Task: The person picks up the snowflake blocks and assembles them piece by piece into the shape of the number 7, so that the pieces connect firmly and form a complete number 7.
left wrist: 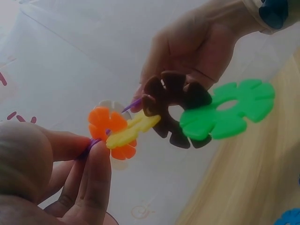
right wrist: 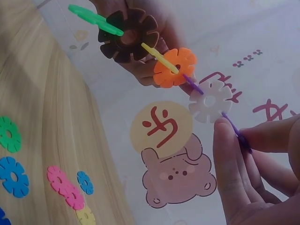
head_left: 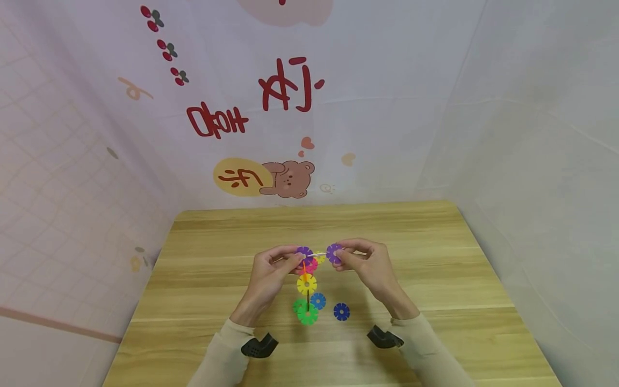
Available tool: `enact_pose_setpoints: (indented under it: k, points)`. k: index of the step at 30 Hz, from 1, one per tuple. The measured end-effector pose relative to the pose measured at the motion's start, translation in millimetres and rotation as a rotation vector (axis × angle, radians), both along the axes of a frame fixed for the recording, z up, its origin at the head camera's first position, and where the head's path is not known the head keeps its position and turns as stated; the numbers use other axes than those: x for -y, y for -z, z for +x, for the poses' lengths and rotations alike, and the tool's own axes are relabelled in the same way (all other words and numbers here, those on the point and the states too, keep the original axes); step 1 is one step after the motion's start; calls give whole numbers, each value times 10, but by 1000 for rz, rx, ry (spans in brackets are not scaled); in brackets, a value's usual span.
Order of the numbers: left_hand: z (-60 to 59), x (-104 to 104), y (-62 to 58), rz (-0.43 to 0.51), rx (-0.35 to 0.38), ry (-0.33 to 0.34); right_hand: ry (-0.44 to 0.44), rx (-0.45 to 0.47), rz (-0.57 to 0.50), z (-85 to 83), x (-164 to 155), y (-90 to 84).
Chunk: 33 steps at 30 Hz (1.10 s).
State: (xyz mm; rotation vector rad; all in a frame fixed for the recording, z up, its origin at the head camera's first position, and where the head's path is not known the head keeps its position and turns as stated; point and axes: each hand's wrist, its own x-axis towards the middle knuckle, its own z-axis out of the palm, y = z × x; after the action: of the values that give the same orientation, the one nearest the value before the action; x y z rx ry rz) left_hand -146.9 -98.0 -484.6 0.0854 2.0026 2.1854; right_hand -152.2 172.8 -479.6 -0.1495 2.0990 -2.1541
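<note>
A chain of slotted plastic flower discs hangs between my two hands above the table. My left hand pinches a purple disc between thumb and fingers. From it run an orange disc, a yellow disc, a brown disc and a bright green disc. A white disc is slotted to the left purple disc on one side. On its other side it joins a second purple disc, which my right hand pinches. Fingertips partly cover both purple discs.
Loose discs lie on the wooden table: a dark blue one, lighter blue ones, a green one, overlapping pink ones and a yellow one. Printed cloth walls stand behind and beside the table.
</note>
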Motion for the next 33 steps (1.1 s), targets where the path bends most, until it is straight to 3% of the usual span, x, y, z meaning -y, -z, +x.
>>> enact_pose_setpoints:
  k: [15, 24, 33]
  points:
    - [8, -28, -4, -35, -16, 46, -15, -47, 105, 13, 17, -31]
    - [-3, -74, 58, -43, -55, 29, 22, -24, 104, 33, 42, -25]
    - [16, -140, 93, -60, -73, -31, 70, -3, 83, 41, 75, 9]
